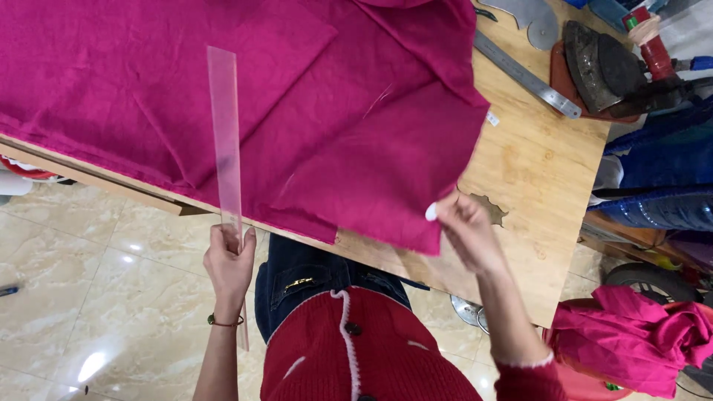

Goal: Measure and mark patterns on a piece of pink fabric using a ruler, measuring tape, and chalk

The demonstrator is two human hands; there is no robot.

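A large magenta cloth (pixel 223 96) lies spread over a wooden table (pixel 535 178), with a folded layer on top near the table's front edge. My left hand (pixel 229 260) grips the near end of a long clear plastic ruler (pixel 225 126) that reaches up across the cloth. My right hand (pixel 464 226) pinches the lower right corner of the folded cloth layer between thumb and fingers, just above the bare wood.
A steel ruler (pixel 526 73), a dark flat iron (pixel 603 68) on a reddish pad, and a metal curve template (pixel 531 16) lie at the table's far right. A crumpled magenta cloth (pixel 631 334) sits at the lower right. Shiny floor tiles (pixel 96 297) lie to the left.
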